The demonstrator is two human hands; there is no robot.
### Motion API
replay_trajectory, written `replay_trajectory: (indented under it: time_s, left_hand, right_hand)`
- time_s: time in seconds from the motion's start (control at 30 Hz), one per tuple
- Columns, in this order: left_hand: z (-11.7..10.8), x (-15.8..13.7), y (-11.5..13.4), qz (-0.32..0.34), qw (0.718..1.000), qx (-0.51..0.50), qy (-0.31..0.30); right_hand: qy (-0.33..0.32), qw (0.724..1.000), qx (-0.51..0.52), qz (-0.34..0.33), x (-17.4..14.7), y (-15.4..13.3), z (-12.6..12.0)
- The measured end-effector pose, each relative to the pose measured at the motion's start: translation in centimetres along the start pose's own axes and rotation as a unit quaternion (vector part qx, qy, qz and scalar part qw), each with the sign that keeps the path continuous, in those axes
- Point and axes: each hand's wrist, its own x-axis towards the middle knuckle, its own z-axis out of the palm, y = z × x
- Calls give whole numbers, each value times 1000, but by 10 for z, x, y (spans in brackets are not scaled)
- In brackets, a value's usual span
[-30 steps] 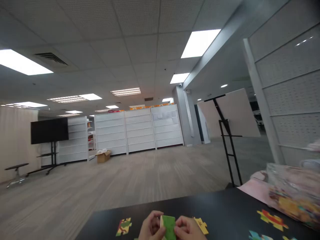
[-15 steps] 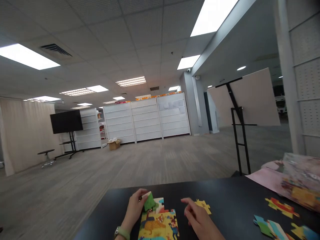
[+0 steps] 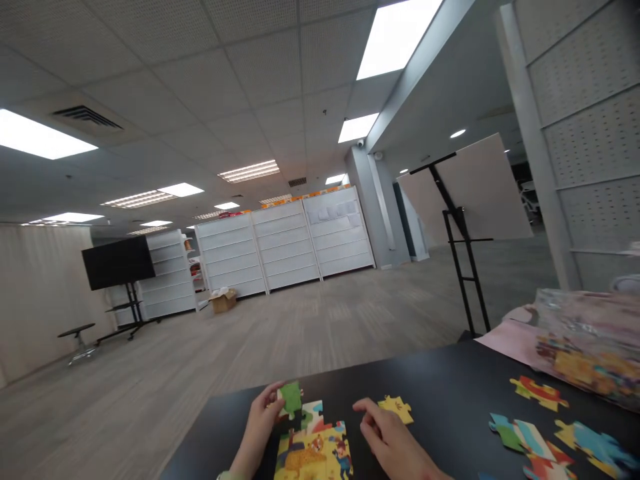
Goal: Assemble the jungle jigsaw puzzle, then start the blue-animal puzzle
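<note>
Between the thumb and fingers of my left hand (image 3: 265,415) is a green puzzle piece (image 3: 291,398), held at the upper left of a partly joined puzzle (image 3: 310,455). That puzzle shows a spotted yellow animal and a small figure in blue. A gap separates the green piece from the joined pieces. My right hand (image 3: 384,433) is to the right of the puzzle, index finger stretched out and the other fingers loosely bent, with nothing visible in it. Just beyond it lies a yellow puzzle piece (image 3: 397,408) on the black table (image 3: 345,387).
On the table's right side are a red and yellow piece (image 3: 539,393), several green, blue and red pieces (image 3: 533,440), and a clear bag (image 3: 595,360) of more pieces on pink paper (image 3: 507,340). Past the table stand a board on an easel (image 3: 465,200) and white shelves (image 3: 283,247).
The green piece has been drawn away from the joined pieces and now lies flatter in my left hand. My right hand keeps nearly the same pose. The view has turned slightly to the right.
</note>
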Motion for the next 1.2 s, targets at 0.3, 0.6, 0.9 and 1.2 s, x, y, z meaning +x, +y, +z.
replay_trajectory:
  time_s: [0.3, 0.6, 0.9, 1.2]
  left_hand:
    - [3, 3, -10, 29, 996, -88, -2]
    - [3, 7, -19, 15, 993, -119, -12]
    - [5, 13, -28, 13, 993, -120, -10]
    - [-3, 11, -12, 33, 994, -104, 14]
  right_hand:
    - [0, 1000, -4, -6, 1, 3, 2]
    - [-7, 999, -24, -26, 5, 12, 6]
    - [0, 999, -22, -27, 5, 17, 9]
    - [-9, 999, -29, -27, 4, 10, 6]
